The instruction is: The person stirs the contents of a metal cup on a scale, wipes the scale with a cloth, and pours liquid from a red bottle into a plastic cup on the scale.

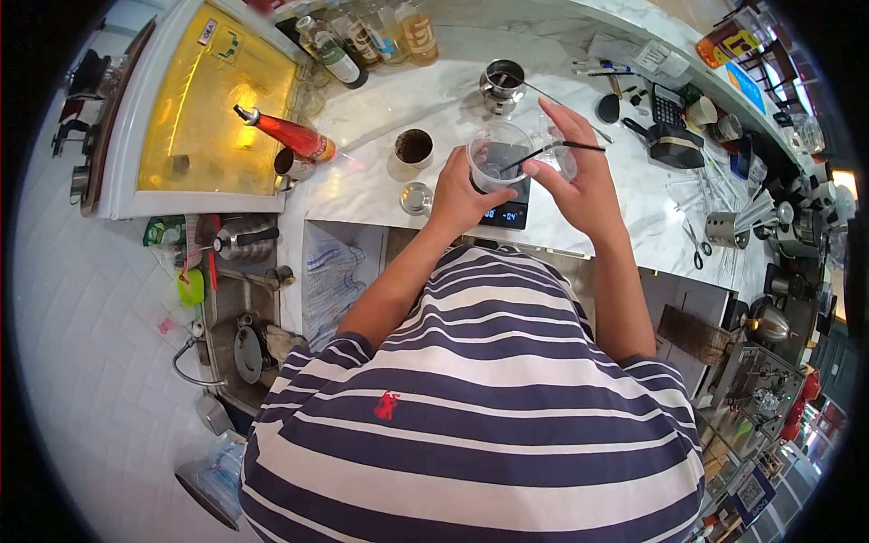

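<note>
My left hand (459,193) is closed around a clear plastic cup (497,184), held above a black digital scale (514,214) with a lit display. A black bent straw (579,145) stands in the cup, leaning right across my right hand in this view. My right hand (584,176) is beside the cup, thumb and fingers spread apart, the thumb right at the cup's side. Between its thumb and fingers shows a clear, see-through piece (563,161); I cannot tell whether the hand touches it. Left of my left hand are a cup with dark contents (414,147) and a small round glass (416,198).
A metal pitcher (502,83) with a long spoon stands behind the cup. A red squeeze bottle (294,136) and several glass bottles (339,59) are at the left and back. Scissors (696,242), a straw holder (727,229) and a card terminal (674,145) lie right. A sink (222,339) is lower left.
</note>
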Tool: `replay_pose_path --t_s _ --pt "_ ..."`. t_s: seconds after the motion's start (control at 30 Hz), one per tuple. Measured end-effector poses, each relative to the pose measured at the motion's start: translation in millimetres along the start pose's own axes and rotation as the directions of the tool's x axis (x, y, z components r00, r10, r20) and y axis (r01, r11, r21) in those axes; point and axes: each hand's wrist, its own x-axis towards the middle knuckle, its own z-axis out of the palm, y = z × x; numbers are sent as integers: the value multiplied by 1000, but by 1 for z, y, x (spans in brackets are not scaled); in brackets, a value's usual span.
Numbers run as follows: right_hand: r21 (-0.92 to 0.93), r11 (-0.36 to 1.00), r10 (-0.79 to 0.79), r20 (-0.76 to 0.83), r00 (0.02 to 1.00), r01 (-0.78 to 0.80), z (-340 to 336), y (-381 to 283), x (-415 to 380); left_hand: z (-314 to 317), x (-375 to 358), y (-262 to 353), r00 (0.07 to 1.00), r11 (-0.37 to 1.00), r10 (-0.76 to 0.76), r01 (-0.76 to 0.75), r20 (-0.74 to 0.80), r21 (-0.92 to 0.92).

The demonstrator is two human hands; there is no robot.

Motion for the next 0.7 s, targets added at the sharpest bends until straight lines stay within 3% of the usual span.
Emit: replay_pose_path --t_s 0.07,0.17,0.3,0.43,0.7 --pt "17 1000 -7 -60 998 8 -3 9 -15 9 -3 -2 1000 1000 -11 11 13 -11" --pt "184 975 152 -160 975 -121 2 23 -43 20 -8 -8 999 1000 -28 28 31 15" --pt "395 892 314 -196 929 -218 11 36 -76 31 -14 -24 999 994 35 -38 31 99" --pt "470 833 417 -186 890 -292 5 43 -97 36 -17 -31 998 983 43 -51 47 175" --pt "527 824 443 -373 815 -206 -16 41 -116 41 -18 -38 997 974 2 -19 73 227"
